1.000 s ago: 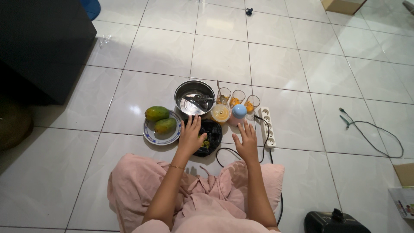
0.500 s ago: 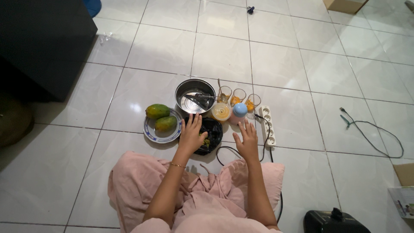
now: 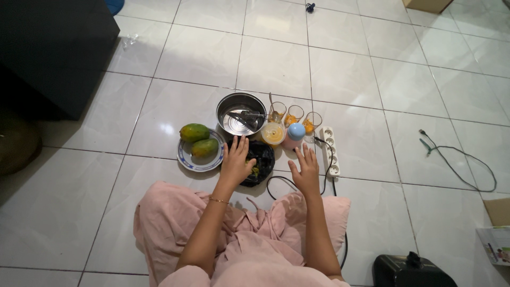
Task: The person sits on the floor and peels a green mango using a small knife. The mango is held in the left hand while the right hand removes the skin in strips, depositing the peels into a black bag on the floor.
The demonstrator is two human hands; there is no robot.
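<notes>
1. Black bag (image 3: 261,159) of scraps lies on the tiled floor (image 3: 340,74) just in front of our knees, between the plate (image 3: 186,161) and the white power strip (image 3: 329,151); greenish peel shows inside it.
2. Our left hand (image 3: 236,159) hovers over the near left part of the bag, fingers spread and flat, gripping nothing; whether it actually touches the bag we cannot tell.
3. Our right hand (image 3: 306,169) is likewise spread open, palm down, holding nothing, just right of the bag and near the black cord (image 3: 276,186).
4. Done, as we judge it: three glasses (image 3: 294,115) behind the bag already hold orange fruit or juice, a lidded cup (image 3: 272,134) shows orange content, and a small blender with a blue top (image 3: 295,134) stands beside it.
5. A steel bowl (image 3: 240,114) holds a knife and other utensils, seemingly used.
6. Left, as we judge it: two whole green-orange mangoes (image 3: 197,140) sit untouched on the plate, and the scraps are not cleared away.
</notes>
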